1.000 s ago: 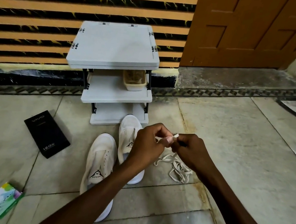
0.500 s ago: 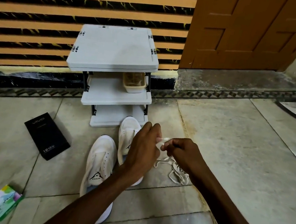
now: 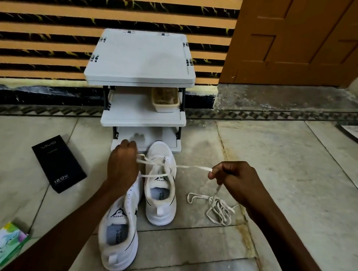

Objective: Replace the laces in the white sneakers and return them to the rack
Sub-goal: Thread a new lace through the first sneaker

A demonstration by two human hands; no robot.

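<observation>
Two white sneakers stand on the floor before the rack: the far sneaker [image 3: 161, 187] and the near sneaker [image 3: 119, 239]. A white lace [image 3: 188, 166] is stretched level above the far sneaker between both hands. My left hand [image 3: 122, 166] grips one end of it over the near sneaker's toe. My right hand [image 3: 234, 180] pinches the other part, and the rest of the lace hangs down to a loose lace pile [image 3: 215, 206] on the floor right of the shoes.
The grey three-shelf rack [image 3: 142, 62] stands against the striped wall, with a small beige tub [image 3: 165, 99] on its middle shelf. A black phone box [image 3: 58, 162] lies left of the shoes, a green-white carton [image 3: 4, 244] at the lower left. A wooden door [image 3: 300, 37] is at the right.
My hands were together pinching the lace tip in front of me; they have moved apart, pulling the lace taut across the far sneaker. The view has shifted slightly.
</observation>
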